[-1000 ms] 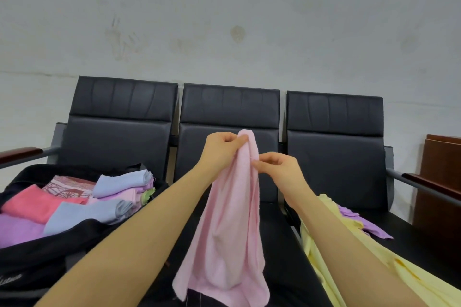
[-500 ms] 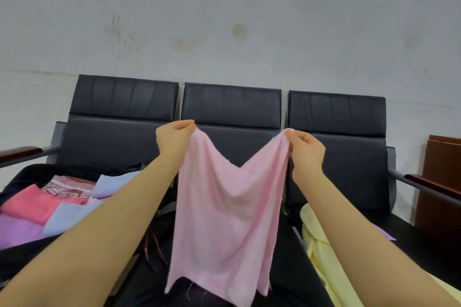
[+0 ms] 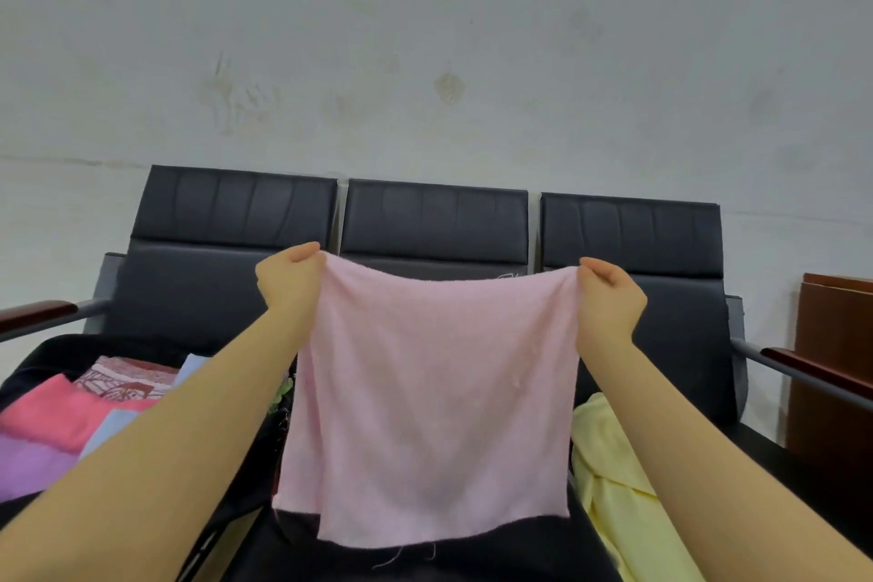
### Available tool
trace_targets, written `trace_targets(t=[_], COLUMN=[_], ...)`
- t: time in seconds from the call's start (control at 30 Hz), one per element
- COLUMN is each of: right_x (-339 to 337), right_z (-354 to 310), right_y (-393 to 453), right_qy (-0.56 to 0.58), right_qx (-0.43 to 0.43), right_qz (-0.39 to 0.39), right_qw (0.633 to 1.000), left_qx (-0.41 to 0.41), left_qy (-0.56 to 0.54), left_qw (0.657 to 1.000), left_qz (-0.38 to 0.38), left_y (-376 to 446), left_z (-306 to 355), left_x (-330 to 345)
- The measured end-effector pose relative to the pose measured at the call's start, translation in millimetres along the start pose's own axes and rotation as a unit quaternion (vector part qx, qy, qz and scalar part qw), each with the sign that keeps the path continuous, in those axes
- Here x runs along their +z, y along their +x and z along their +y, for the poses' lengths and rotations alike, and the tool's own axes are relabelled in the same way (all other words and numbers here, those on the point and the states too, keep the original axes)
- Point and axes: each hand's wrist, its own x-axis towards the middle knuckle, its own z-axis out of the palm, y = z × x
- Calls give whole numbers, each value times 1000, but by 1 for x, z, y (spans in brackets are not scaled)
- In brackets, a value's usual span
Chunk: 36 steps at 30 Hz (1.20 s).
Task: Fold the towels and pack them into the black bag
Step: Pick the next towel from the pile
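Black bag (image 3: 42,352) holds folded coral (image 3: 61,416), purple (image 3: 28,463) and patterned towels (image 3: 123,380).

Two hands: left hand (image 3: 289,281), right hand (image 3: 609,302). One pink towel (image 3: 432,397) held up. One yellow towel (image 3: 609,487) at the right seat edge. One black bag (image 3: 56,352) with some folded towels (image 3: 66,416). Three black seats (image 3: 432,222).

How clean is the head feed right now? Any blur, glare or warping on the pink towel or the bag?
Head view: the pink towel is evenly lit and fairly sharp, pinched at its top corners by the left hand and right hand, no glare; wide-angle stretch enlarges the forearms at the lower edge; the black bag sits dim at the left margin, its towels slightly soft.
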Motion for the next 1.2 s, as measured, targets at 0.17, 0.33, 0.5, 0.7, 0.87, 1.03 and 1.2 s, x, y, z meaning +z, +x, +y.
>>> trace_targets(t=[0.17,0.33,0.5,0.7,0.87,1.03,1.2], right_x=[-6,-15,-22,-20,-22,-29,-30], right_z=[6,8,14,30,35,39,42], right_y=[-1,-4,-6,2,7,9,10], right_qy=[-51,-22,71,6,-64,-190,-289], right_qx=[-29,-5,67,27,-21,-83,-134], right_qz=[-17,-41,-42,-38,-39,-44,-11], right_qw=[998,999,994,999,997,977,948], left_qx=[33,107,87,61,158,165,149], left_qy=[106,245,189,219,316,305,310], left_qw=[993,960,974,956,923,928,931], left_qz=[-34,-85,-88,-187,-154,-136,-122], left_y=[-3,5,3,5,4,6,4], left_z=[-2,-1,1,-1,-1,-3,-14], left_x=[-1,-3,2,2,3,-1,-6])
